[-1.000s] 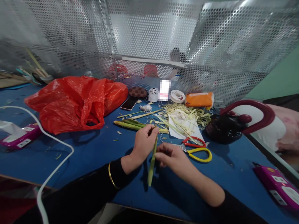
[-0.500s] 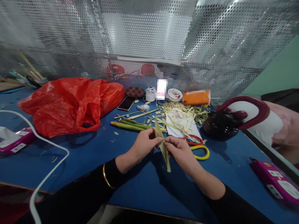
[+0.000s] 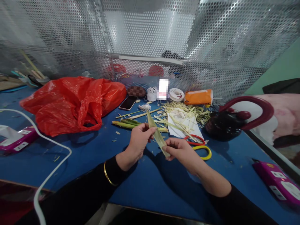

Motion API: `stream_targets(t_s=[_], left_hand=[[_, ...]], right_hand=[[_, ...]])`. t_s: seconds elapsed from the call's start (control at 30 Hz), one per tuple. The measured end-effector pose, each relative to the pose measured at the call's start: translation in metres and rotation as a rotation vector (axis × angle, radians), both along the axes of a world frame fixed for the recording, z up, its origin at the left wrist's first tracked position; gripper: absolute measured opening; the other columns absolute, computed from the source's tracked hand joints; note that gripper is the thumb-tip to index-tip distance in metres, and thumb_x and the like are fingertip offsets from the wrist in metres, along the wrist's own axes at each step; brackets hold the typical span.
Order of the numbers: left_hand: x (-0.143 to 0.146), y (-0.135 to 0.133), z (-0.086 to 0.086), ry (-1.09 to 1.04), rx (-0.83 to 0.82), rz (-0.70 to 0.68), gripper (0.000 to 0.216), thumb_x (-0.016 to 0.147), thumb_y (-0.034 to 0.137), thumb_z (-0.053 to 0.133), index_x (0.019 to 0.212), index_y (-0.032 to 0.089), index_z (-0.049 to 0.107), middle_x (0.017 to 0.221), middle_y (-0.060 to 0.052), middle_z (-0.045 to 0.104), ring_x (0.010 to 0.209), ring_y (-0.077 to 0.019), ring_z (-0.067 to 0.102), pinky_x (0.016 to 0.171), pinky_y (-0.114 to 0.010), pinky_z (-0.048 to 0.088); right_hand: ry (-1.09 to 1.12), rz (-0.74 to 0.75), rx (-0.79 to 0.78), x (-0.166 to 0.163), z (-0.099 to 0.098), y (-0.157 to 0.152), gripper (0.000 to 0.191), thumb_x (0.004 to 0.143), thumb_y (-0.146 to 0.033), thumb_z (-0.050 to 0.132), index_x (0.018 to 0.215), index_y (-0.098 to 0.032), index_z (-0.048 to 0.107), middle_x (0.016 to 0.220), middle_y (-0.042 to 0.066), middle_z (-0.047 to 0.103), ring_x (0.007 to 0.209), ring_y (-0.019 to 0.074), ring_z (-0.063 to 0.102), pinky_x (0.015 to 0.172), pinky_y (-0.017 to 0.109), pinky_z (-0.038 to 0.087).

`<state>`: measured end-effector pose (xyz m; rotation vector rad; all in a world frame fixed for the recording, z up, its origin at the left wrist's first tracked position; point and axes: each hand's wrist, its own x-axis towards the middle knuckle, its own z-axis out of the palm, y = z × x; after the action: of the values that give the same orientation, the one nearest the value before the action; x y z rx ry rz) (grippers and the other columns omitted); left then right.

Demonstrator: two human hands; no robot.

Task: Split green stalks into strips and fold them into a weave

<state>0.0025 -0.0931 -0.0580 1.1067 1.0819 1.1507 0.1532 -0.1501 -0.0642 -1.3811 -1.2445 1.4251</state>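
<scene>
A strip of pale green corn husk (image 3: pixel 159 139) stretches slantwise between my two hands above the blue table. My left hand (image 3: pixel 138 139) pinches it around its middle between thumb and fingers. Closed on the strip's lower end is my right hand (image 3: pixel 180 150). Behind my left hand lie green husk stalks (image 3: pixel 125 124), partly hidden by it. Scissors with one red and one yellow handle (image 3: pixel 203 152) rest just beyond my right wrist. A white sheet of paper (image 3: pixel 174 131) bears thin shredded strips, with a heap of shreds (image 3: pixel 199 114) around it.
A red plastic bag (image 3: pixel 67 106) fills the back left, beside a phone (image 3: pixel 128 103). To the right stands a dark kettle (image 3: pixel 222 126) with a maroon handle. Purple power strips (image 3: pixel 276 181) sit at both sides; a white cable (image 3: pixel 56 168) crosses the left. Perforated metal stands behind.
The strip has tilted over, its top swinging left. My left hand has moved slightly left and up, and my right hand now holds the strip nearer its lower end.
</scene>
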Motion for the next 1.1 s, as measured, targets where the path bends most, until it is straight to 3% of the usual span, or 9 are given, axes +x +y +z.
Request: stream_targets(t_s=[0.2, 0.53, 0.73, 0.87, 1.1], left_hand=[[0.0034, -0.0079, 0.002, 0.129, -0.059, -0.353, 0.017, 0.066, 0.025, 0.071, 0.072, 0.013, 0.062, 0.059, 0.002, 0.059, 0.049, -0.0094, 0.052, 0.045, -0.02, 0.04], [0.0005, -0.006, -0.0009, 0.166, -0.099, -0.414, 0.015, 0.072, 0.026, 0.066, 0.074, 0.011, 0.065, 0.055, 0.001, 0.058, 0.048, -0.0092, 0.051, 0.045, -0.02, 0.037], [0.0008, -0.0065, -0.0026, 0.087, -0.223, -0.389, 0.03, 0.064, 0.036, 0.076, 0.075, 0.01, 0.067, 0.058, -0.001, 0.059, 0.052, -0.0103, 0.053, 0.047, -0.02, 0.038], [0.0017, -0.0066, -0.0044, 0.029, -0.291, -0.382, 0.035, 0.059, 0.038, 0.08, 0.075, 0.01, 0.068, 0.061, -0.002, 0.061, 0.051, -0.009, 0.052, 0.047, -0.02, 0.038], [0.0012, -0.0071, -0.0026, -0.049, -0.338, -0.497, 0.033, 0.063, 0.039, 0.079, 0.076, 0.01, 0.069, 0.065, -0.005, 0.066, 0.054, -0.0102, 0.056, 0.053, -0.022, 0.041]], right_hand=[[0.096, -0.132, 0.051, -0.0008, -0.0018, 0.002, 0.029, 0.068, -0.042, 0.073, 0.069, -0.016, 0.059, 0.062, -0.002, 0.059, 0.051, 0.0083, 0.051, 0.052, 0.023, 0.044], [0.091, -0.126, 0.065, 0.002, -0.0002, 0.002, 0.029, 0.066, -0.043, 0.075, 0.07, -0.017, 0.061, 0.064, -0.001, 0.059, 0.057, 0.0102, 0.051, 0.054, 0.023, 0.043], [0.144, -0.16, 0.073, 0.0004, -0.0016, 0.0023, 0.026, 0.065, -0.038, 0.077, 0.069, -0.016, 0.064, 0.062, -0.001, 0.059, 0.055, 0.0091, 0.048, 0.052, 0.022, 0.041], [0.239, -0.161, 0.01, 0.0, -0.0026, 0.0017, 0.026, 0.063, -0.036, 0.078, 0.071, -0.015, 0.066, 0.065, 0.001, 0.062, 0.056, 0.0095, 0.05, 0.054, 0.022, 0.042], [0.437, -0.055, -0.06, 0.0027, -0.0031, 0.0013, 0.021, 0.067, -0.031, 0.079, 0.072, -0.015, 0.066, 0.065, 0.0, 0.064, 0.055, 0.0077, 0.053, 0.054, 0.019, 0.041]])
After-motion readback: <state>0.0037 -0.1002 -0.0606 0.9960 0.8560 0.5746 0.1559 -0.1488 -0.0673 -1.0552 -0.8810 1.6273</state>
